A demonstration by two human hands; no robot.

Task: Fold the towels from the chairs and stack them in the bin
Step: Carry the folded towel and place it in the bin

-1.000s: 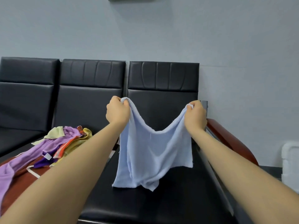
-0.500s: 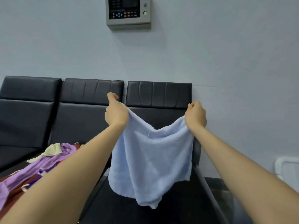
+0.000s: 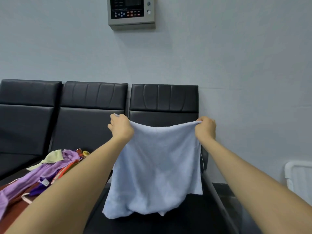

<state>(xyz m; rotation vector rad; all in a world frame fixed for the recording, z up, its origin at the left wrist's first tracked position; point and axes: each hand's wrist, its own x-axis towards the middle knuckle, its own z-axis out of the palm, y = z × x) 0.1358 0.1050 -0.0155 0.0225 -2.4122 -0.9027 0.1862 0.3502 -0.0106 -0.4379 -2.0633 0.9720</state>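
- 2 hands up: left hand (image 3: 121,126) & right hand (image 3: 206,128) each pinch a top corner of towel (image 3: 156,168), so I see it hang flat for folding.
- Towel hangs above chair (image 3: 163,98) seat; pile (image 3: 47,173) waits to the left; bin (image 3: 298,176) at right edge, I reckon.

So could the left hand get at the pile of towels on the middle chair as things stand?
Probably not yet: the left hand pinches a top corner of the light blue towel, as does the right hand. The pile of towels lies uncovered below it.
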